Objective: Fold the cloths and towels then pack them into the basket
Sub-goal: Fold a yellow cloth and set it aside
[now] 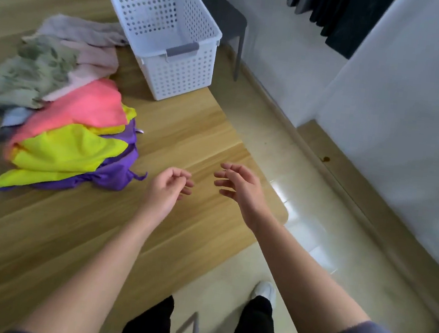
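Both hands hang empty over the table [189, 135], left hand [167, 189] loosely curled, right hand [238, 186] spread, probably poised to reach. The cloths [70, 131] lie heaped left of the fingers; the basket [170, 36], seemingly empty, stands beyond them.

1 basket [170, 58], 1 cloth pile [63, 119], 2 hands, 1 chair [228, 18].

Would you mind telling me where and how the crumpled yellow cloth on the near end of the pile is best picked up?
Pinch the yellow cloth at its loose near corner, the pointed tip at the pile's front edge, coming from the right side, where the left hand hovers empty. That tip lies flat and free on the wooden table, while the cloth's far part is tucked under the pink cloth, so peel it off towards you.
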Motion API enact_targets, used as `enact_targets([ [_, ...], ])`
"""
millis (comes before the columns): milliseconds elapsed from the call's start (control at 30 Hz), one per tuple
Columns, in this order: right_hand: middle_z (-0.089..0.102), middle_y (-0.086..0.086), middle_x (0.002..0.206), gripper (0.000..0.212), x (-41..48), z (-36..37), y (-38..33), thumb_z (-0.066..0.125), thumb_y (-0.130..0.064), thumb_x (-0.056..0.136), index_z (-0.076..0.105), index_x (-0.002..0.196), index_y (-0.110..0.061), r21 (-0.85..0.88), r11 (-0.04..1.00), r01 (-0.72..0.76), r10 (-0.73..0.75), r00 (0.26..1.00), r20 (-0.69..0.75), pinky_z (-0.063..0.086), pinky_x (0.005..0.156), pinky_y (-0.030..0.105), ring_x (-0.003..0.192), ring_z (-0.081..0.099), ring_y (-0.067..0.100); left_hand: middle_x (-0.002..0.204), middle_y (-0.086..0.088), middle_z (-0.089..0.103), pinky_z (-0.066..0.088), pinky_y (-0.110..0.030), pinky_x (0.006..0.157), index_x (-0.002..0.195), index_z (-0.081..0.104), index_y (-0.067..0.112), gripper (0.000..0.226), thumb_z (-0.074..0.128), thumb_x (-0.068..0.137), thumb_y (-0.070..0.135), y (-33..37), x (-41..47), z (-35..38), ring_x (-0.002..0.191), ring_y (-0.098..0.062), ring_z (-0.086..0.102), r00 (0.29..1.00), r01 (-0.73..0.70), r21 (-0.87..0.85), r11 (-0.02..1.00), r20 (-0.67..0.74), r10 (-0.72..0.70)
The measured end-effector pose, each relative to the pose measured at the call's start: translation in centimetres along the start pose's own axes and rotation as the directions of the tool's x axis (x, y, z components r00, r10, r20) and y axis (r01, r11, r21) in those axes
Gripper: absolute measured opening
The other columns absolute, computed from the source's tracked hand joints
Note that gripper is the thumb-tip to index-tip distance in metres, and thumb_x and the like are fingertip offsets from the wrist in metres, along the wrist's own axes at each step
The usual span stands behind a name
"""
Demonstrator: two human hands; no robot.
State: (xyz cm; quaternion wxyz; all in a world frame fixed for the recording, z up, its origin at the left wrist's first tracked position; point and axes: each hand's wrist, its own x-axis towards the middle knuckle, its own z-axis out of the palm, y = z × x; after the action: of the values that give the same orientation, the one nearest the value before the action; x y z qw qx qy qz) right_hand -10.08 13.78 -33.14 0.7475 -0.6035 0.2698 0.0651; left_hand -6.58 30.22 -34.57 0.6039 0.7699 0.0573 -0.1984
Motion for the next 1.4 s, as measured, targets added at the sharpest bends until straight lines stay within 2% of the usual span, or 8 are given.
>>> enact_targets([
  [200,0.069,0.001,0.09,0.017,3.5,7.5,4.5,0.047,-0.009,0.096,0.062,0.101,-0.015,0.046,0.998,0.035,-0.037,0.999,0.035,0.049,0.075,0.03,0.079,0.063,0.015,0.077,-0.006,0.065,0.049,-0.016,0.06,0.081,0.059,0.014,0.025,0.046,0.093,-0.004,-4.2,3.2,-5.3,0.058,-0.003,0.061,0.995,-0.094,0.003,0.996,-0.018,0.094],
  [433,0.067,0.003,0.085,0.019,7.2,9.8,9.8,0.045,-0.001,0.096,0.06,0.097,-0.013,-0.006,0.966,0.257,-0.255,0.961,0.11,0.049,0.072,0.024,0.075,0.061,0.012,0.078,-0.007,0.065,0.051,-0.019,0.065,0.087,0.057,0.018,0.025,0.047,0.093,-0.004,-9.9,5.7,-7.5,0.063,-0.008,0.061,0.934,-0.336,-0.013,0.942,-0.131,0.332],
  [733,0.069,-0.004,0.084,0.029,8.0,9.3,14.0,0.048,0.0,0.09,0.062,0.091,-0.026,-0.358,0.711,0.605,-0.561,0.796,0.228,0.053,0.088,0.032,0.082,0.066,0.011,0.077,-0.006,0.064,0.051,-0.017,0.059,0.086,0.056,0.015,0.026,0.042,0.093,-0.006,-13.9,5.2,-9.9,0.058,-0.005,0.062,0.887,-0.452,-0.045,0.891,-0.126,0.443],
  [967,0.068,-0.001,0.082,0.029,2.8,10.0,16.7,0.045,0.003,0.088,0.064,0.087,-0.019,-0.414,0.676,0.609,-0.652,0.757,0.048,0.052,0.08,0.027,0.076,0.065,0.011,0.074,-0.002,0.063,0.049,-0.02,0.059,0.08,0.055,0.018,0.028,0.044,0.091,-0.006,-17.1,1.4,-12.7,0.058,-0.003,0.059,0.857,-0.508,-0.034,0.861,-0.119,0.501],
  [1067,0.068,-0.003,0.079,0.03,0.8,12.2,17.8,0.045,0.006,0.086,0.064,0.084,-0.017,-0.441,0.637,0.632,-0.698,0.716,0.018,0.048,0.074,0.02,0.072,0.062,0.006,0.077,0.008,0.065,0.047,-0.02,0.071,0.079,0.057,0.022,0.026,0.053,0.085,-0.003,-17.7,0.5,-14.6,0.068,0.002,0.058,0.783,-0.586,0.167,0.793,-0.137,0.607],
  [1167,0.066,-0.011,0.077,0.031,0.6,14.9,18.1,0.049,0.004,0.085,0.064,0.081,-0.023,-0.485,0.584,0.652,-0.721,0.69,0.059,0.045,0.072,0.014,0.07,0.058,-0.004,0.085,0.004,0.062,0.043,-0.02,0.08,0.08,0.058,0.021,0.029,0.061,0.075,-0.007,-17.3,1.2,-17.1,0.082,-0.01,0.058,0.597,-0.656,0.461,0.597,-0.167,0.785],
  [1267,0.065,-0.014,0.081,0.027,2.1,17.5,17.7,0.051,0.003,0.084,0.067,0.086,-0.019,-0.525,0.527,0.668,-0.729,0.673,0.123,0.043,0.072,0.009,0.073,0.058,-0.006,0.091,-0.005,0.06,0.046,-0.038,0.081,0.083,0.064,0.013,0.025,0.066,0.067,-0.007,-16.6,3.4,-18.9,0.09,-0.028,0.057,0.484,-0.569,0.674,0.472,-0.189,0.854],
  [1400,0.069,0.002,0.089,0.024,5.4,20.5,16.6,0.054,0.006,0.079,0.068,0.088,-0.011,-0.532,0.429,0.73,-0.807,0.575,0.139,0.046,0.074,0.02,0.078,0.06,0.011,0.103,-0.009,0.059,0.046,-0.044,0.078,0.09,0.066,0.013,0.033,0.073,0.061,-0.001,-16.5,5.7,-19.9,0.097,-0.034,0.058,0.436,-0.367,0.84,0.399,-0.223,0.872],
])
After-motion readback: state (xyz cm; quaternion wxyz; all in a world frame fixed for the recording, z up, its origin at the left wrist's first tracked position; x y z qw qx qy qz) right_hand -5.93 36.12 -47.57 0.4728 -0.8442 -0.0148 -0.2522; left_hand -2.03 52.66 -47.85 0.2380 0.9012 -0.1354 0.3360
